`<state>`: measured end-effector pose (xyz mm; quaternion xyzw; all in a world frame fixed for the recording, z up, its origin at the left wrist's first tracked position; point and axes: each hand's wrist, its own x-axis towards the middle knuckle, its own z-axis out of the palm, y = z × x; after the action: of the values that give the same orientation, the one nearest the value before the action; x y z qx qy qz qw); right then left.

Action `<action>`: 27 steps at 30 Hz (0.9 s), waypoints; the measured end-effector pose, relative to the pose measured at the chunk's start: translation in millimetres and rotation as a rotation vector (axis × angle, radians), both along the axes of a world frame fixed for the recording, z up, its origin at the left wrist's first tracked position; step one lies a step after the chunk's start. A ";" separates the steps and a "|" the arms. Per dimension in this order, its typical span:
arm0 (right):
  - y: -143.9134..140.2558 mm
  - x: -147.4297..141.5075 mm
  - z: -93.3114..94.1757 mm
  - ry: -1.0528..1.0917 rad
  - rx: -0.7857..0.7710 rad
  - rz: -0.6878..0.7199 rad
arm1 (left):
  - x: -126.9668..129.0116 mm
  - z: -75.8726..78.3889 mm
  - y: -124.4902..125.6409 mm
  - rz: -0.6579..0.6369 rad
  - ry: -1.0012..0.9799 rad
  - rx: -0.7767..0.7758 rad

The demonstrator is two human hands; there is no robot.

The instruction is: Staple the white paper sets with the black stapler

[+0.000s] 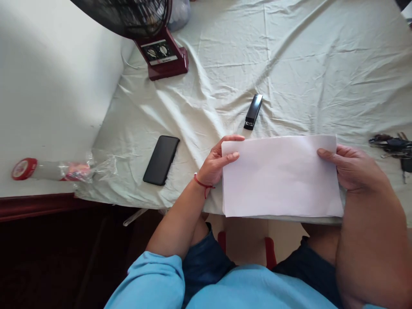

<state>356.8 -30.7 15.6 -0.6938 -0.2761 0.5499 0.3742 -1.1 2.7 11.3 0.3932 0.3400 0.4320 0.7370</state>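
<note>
A stack of blank white paper (280,180) is held up between both hands over the table's front edge. My left hand (220,161) grips its left side, thumb on top and fingers beneath; a red string is tied round that wrist. My right hand (349,165) pinches the upper right side the same way, thumb flat on the top sheet. Just beyond the paper lies a black stapler (253,111), apart from both hands. To the left of my left hand rests a black phone (161,160), its dark screen facing up.
A light green cloth (289,56) with creases covers the table. At the back left stands a dark red fan (167,56). A bunch of keys (394,146) lies at the far right. By the left wall is a plastic-wrapped cylinder with a red cap (24,168).
</note>
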 end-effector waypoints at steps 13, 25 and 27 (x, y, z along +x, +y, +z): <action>4.4 -19.6 11.7 -0.125 0.130 -0.007 | 2.1 -4.7 8.8 0.153 0.263 -0.086; 2.1 -16.7 11.9 -0.223 0.342 -0.006 | -4.6 -12.3 12.9 0.205 0.630 0.319; 2.6 -18.4 13.3 -0.226 0.343 0.002 | -6.3 -16.7 14.5 0.239 0.706 0.373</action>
<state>338.5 -28.2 28.9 -0.6771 -0.4065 0.4137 0.4529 -7.4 17.2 -5.4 0.6016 0.5312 0.4073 0.4360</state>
